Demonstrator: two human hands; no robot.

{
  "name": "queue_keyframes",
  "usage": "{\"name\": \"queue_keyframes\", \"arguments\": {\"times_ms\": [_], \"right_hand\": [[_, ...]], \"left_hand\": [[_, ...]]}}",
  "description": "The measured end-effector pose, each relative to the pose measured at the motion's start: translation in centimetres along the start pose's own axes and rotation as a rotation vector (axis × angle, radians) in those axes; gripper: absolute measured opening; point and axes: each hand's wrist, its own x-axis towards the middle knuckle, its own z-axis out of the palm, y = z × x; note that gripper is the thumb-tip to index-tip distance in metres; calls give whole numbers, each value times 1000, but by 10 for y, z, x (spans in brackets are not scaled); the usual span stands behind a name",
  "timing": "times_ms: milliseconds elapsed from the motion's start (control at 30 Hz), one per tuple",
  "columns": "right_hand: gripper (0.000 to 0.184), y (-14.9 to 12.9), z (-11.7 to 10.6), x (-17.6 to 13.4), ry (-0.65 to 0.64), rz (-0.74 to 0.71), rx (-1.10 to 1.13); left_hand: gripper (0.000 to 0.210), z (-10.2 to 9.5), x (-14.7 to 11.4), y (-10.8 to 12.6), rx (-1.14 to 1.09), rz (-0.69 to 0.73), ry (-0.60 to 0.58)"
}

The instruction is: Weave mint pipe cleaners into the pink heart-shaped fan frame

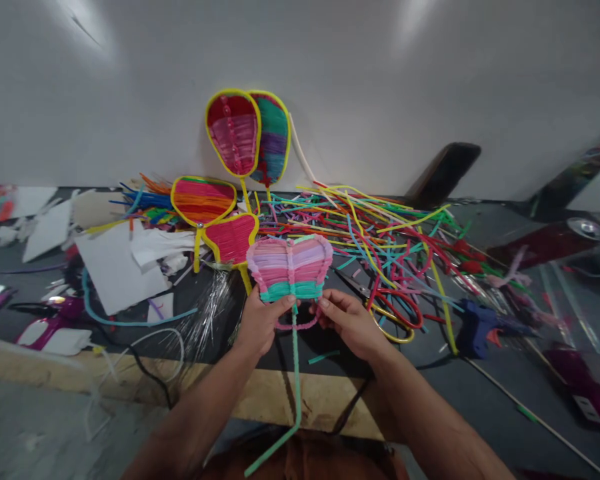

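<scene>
A petal-shaped pipe-cleaner piece (290,263), striped pink, lilac and teal with a pink fuzzy border, is held up over the table's front. My left hand (260,320) pinches its lower left edge, thumb lying by the base of the long mint-green stem (296,367). That stem hangs down and bends to the left near my body. At the lower right, my right hand (347,320) is closed, thumb and fingertips pinching a pink pipe cleaner (300,327) that loops below the piece and passes around the stem.
Finished yellow-rimmed petals (233,133) lean on the white wall. Loose pipe cleaners (360,227) heap behind my hands, with yellow-handled scissors (393,327) beside them. A blue glue gun (475,330) lies right; a phone (447,173) leans on the wall. White paper (120,267) lies left.
</scene>
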Motion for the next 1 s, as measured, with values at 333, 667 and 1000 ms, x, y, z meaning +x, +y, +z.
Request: {"name": "queue_keyframes", "arguments": {"times_ms": [333, 667, 1000], "right_hand": [[15, -3, 3, -8, 366, -806, -964], [8, -4, 15, -17, 393, -894, -1433], [10, -2, 13, -17, 431, -926, -1487]], "left_hand": [[38, 1, -2, -7, 5, 36, -30], [29, 7, -9, -3, -79, -50, -93], [41, 3, -8, -5, -68, -72, -121]]}}
